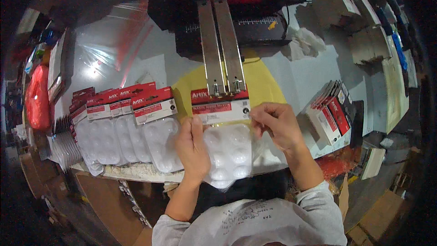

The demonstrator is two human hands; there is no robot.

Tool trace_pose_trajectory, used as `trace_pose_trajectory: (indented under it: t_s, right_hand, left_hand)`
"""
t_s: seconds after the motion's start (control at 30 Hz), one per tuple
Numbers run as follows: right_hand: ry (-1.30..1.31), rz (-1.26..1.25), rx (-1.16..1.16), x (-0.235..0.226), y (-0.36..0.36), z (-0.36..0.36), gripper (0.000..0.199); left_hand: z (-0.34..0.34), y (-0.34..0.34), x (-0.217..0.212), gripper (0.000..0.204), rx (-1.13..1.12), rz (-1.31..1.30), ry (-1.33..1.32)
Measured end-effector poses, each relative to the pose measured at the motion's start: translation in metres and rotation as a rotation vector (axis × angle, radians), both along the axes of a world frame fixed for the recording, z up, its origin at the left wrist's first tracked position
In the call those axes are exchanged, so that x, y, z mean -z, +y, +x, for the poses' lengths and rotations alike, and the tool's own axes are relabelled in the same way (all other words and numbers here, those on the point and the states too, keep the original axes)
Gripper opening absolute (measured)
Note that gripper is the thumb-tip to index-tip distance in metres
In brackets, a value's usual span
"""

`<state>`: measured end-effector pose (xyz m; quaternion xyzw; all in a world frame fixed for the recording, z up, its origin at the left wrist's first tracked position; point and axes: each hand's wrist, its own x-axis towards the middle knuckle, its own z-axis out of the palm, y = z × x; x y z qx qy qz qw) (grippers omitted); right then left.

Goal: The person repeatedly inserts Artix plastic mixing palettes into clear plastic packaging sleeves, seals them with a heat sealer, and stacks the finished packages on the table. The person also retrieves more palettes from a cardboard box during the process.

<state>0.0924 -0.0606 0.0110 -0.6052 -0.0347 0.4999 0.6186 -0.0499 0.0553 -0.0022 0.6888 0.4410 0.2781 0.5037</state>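
Holding a clear plastic pack (225, 148) with a red and white card header (221, 106), the person keeps it flat on the tabletop (314, 70) just before the chest, its card end pushed under two metal bars (221, 48) that reach out from a dark machine (227, 4). The left hand (192, 148) lies over the pack's left side, fingers stretched up to the card and palm down, so that part of the moulded plastic beneath it is hidden; whether the fingers curl round the edge cannot be told. The right hand (276, 125) pinches the pack's upper right corner between thumb and fingertips, closed on it. The pack's lower end hangs past the tabletop's front edge and blurs into the dark clothing below.

A yellow sheet (259, 84) lies under the pack, mostly covered by it and the bars. To the left, a row of like packs (129, 132) overlaps along the front edge; those farthest left fade into shadow. To the right, a stack of red and white cards (330, 109) stands in a small box. Cardboard boxes (359, 23) sit farther back on the right, bent by the lens. The machine's top is cut off by the picture's edge.
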Motion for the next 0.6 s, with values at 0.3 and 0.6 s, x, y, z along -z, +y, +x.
trace_pose_trajectory:
  t_s: [0.3,0.6]
  right_hand:
    - [-0.123,0.068,-0.001,0.004,0.002,0.005,0.013]
    - [-0.314,0.071,0.001,0.011,0.021,0.022,0.014]
  left_hand:
    - [-0.001,-0.004,-0.009,0.027,0.02,-0.062,0.039]
    - [0.022,0.02,0.013,0.03,0.019,-0.012,-0.012]
